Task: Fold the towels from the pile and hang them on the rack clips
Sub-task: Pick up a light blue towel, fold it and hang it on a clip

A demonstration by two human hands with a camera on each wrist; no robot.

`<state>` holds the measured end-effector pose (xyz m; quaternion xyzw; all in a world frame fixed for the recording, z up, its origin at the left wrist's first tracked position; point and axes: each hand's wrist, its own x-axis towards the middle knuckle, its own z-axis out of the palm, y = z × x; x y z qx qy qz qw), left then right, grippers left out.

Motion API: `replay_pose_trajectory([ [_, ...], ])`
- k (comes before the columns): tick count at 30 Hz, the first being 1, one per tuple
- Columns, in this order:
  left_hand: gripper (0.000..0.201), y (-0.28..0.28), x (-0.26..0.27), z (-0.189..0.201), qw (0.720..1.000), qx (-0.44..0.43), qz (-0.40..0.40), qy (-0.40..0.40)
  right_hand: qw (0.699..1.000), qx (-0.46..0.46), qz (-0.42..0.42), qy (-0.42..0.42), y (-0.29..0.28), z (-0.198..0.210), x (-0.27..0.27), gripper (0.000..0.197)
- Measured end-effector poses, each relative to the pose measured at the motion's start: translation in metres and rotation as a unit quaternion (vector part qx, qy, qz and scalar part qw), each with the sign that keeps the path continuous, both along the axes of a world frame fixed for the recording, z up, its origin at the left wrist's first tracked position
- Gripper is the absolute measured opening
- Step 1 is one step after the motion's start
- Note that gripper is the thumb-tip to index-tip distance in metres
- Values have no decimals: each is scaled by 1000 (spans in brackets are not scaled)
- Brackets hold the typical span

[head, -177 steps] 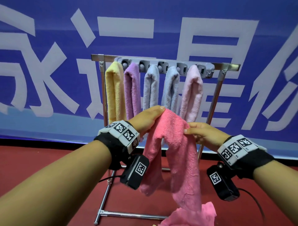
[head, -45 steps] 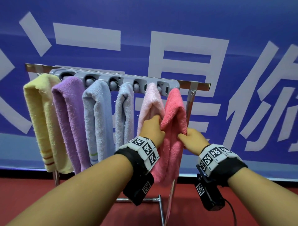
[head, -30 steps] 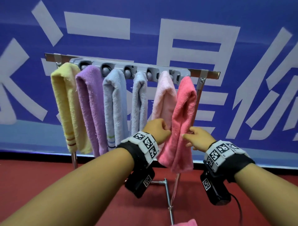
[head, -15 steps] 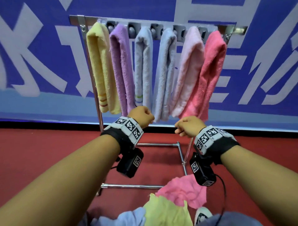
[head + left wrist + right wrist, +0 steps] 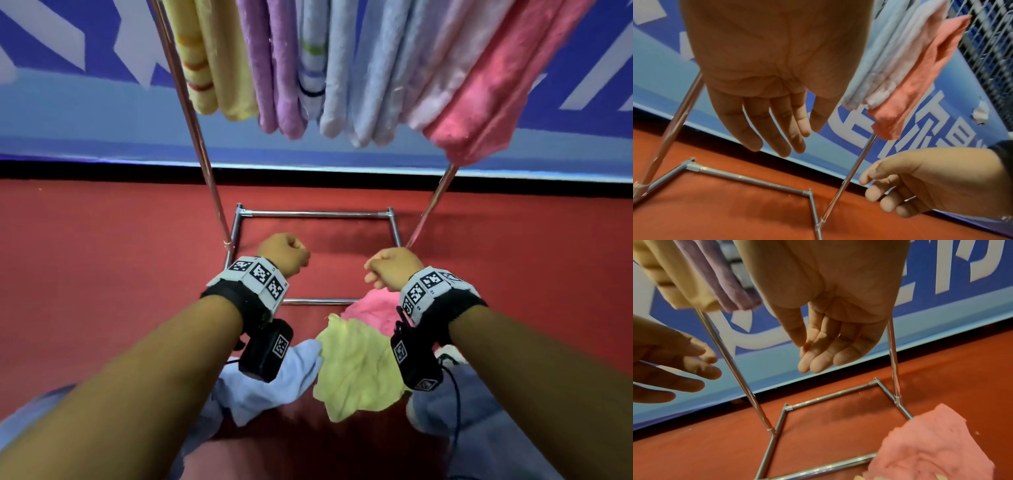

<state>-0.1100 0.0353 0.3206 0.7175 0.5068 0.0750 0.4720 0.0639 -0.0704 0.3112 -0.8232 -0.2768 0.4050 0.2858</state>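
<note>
Red carpet [image 5: 102, 257] runs to a blue banner [image 5: 68, 102]. Six towels hang on the rack [image 5: 315, 214] above both hands, the pink towel [image 5: 486, 102] rightmost. Three loose towels [image 5: 356, 370] lie piled below the wrists. Left hand [image 5: 766, 91] and right hand [image 5: 834, 321] hover empty, fingers relaxed, pointing down.

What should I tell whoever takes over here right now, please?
Left hand and right hand: both free, fingers loose, nothing in their grip, hovering over the rack base.
Done: six folded towels hang on the rack, the pink towel at the right end.
Left: the pile on the floor, with a yellow towel, a blue towel and a pink one. Pick one up, fold it, hang it.
</note>
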Motion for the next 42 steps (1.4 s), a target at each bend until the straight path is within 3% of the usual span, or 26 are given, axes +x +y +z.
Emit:
replay_pose_trajectory([
  [5,20,13,1,-85,997,-63,21,41,998,-70,-5,10,5,-85,5,15],
  [6,18,13,-1,-100,996,-73,21,52,995,-98,8,15,7,-98,7,18],
  [9,8,15,-7,-153,990,-103,30,89,965,-198,65,157,18,-139,7,45],
  [10,5,16,-11,-171,988,-110,34,98,962,-206,65,165,22,-153,2,50],
  [13,15,23,-27,-214,980,-136,45,138,976,-193,93,40,30,-195,-18,25],
  [16,16,34,-46,-259,972,-142,58,176,970,-210,113,53,40,-239,-40,19],
  [21,9,43,-58,-323,963,-161,49,211,969,-223,109,9,48,-316,-61,23],
  [25,32,29,-65,-369,953,-156,-24,259,956,-264,129,-9,42,-365,-69,29],
  [31,74,-13,-76,-409,922,-193,-121,314,945,-276,178,2,34,-386,-91,48],
  [34,58,-25,-73,-415,910,-234,-140,312,937,-301,169,55,23,-394,-107,64],
  [39,35,-20,-65,-401,907,-294,-168,250,920,-333,204,36,11,-392,-112,42],
  [42,42,-7,-61,-370,922,-228,-173,259,935,-296,195,-1,17,-368,-94,38],
])
